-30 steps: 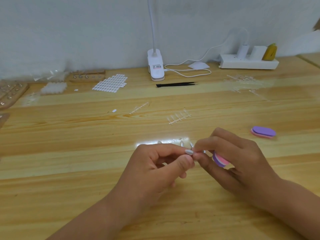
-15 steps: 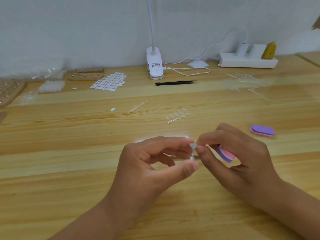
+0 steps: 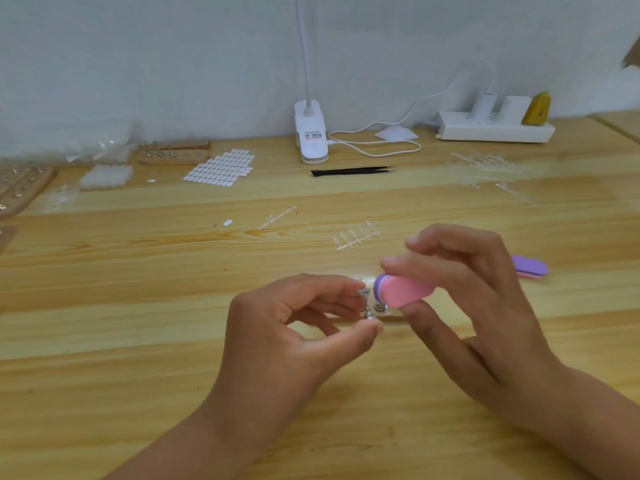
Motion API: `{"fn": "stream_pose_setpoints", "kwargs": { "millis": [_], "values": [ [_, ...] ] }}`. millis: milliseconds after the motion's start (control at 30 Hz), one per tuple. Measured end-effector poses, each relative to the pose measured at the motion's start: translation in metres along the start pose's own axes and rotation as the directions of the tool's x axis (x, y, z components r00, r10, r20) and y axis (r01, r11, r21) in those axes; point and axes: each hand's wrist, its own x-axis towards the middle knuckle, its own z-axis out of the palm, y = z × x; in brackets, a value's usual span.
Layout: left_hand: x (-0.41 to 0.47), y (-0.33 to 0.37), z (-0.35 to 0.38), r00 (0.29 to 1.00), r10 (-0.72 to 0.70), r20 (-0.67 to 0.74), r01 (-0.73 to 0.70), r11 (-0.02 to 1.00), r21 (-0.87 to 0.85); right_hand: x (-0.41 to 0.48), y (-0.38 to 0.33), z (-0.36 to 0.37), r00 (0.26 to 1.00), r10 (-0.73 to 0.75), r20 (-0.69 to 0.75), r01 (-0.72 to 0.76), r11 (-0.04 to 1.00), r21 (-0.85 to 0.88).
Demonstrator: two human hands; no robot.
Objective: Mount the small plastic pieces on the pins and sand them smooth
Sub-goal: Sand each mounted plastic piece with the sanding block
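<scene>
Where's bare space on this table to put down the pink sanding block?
The widest bare table lies left of the left hand, nearer than the small clear strip. Another band runs between the tweezers and the larger clear strip. Crowded: the far left around the white sheet and wooden pin block, and the far right by the clear scraps.

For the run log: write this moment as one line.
step: sanding | left hand: pinches pin with small piece on top | right hand: holds pink block beside it | spare purple block: on table

wooden table (image 3: 138, 341) bears tweezers (image 3: 351, 171), buffer block (image 3: 530, 268).
</scene>
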Motion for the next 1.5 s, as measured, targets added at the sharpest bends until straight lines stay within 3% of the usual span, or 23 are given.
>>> {"fn": "stream_pose_setpoints", "kwargs": {
  "millis": [233, 400, 567, 733, 867, 1033, 1200, 1300, 1400, 1500],
  "values": [
    [-0.004, 0.007, -0.001, 0.996, 0.084, 0.04, -0.082, 0.996, -0.041, 0.004, 0.003, 0.002, 0.992, -0.122, -0.041, 0.119, 0.989, -0.086],
    [-0.004, 0.007, -0.001, 0.998, 0.063, -0.009, -0.063, 0.998, -0.029, 0.008, 0.01, -0.003, 0.991, -0.052, -0.124, 0.034, 0.989, -0.143],
    [-0.004, 0.008, 0.001, 0.998, 0.057, 0.007, -0.057, 0.998, 0.027, 0.004, 0.004, 0.004, 0.981, -0.193, -0.019, 0.188, 0.971, -0.151],
    [-0.001, 0.005, -0.001, 1.0, -0.002, -0.029, 0.002, 1.0, 0.0, 0.006, 0.013, 0.0, 0.992, -0.104, -0.071, 0.088, 0.975, -0.202],
    [-0.003, 0.005, 0.001, 0.999, 0.035, 0.028, -0.035, 0.999, 0.01, 0.001, 0.004, 0.007, 0.986, -0.167, -0.029, 0.162, 0.978, -0.129],
    [-0.001, 0.001, -0.002, 1.0, -0.01, -0.017, 0.008, 0.995, -0.102, 0.004, 0.016, -0.001, 0.993, -0.06, -0.101, 0.043, 0.986, -0.16],
    [-0.001, -0.001, 0.0, 0.999, 0.013, 0.038, -0.009, 0.994, -0.109, 0.0, 0.009, 0.006, 0.991, -0.121, -0.049, 0.117, 0.989, -0.085],
    [0.0, -0.004, -0.002, 0.999, -0.015, 0.038, 0.022, 0.979, -0.203, 0.004, 0.019, 0.001, 0.993, -0.016, -0.113, 0.001, 0.991, -0.132],
    [0.003, -0.007, -0.003, 0.987, -0.055, 0.149, 0.107, 0.921, -0.374, 0.006, 0.01, 0.001, 0.983, -0.014, -0.181, -0.01, 0.991, -0.132],
    [0.003, -0.008, -0.001, 0.964, -0.006, 0.265, 0.141, 0.858, -0.494, 0.005, 0.001, 0.002, 0.979, -0.052, -0.198, 0.031, 0.994, -0.104]
  ]
}}
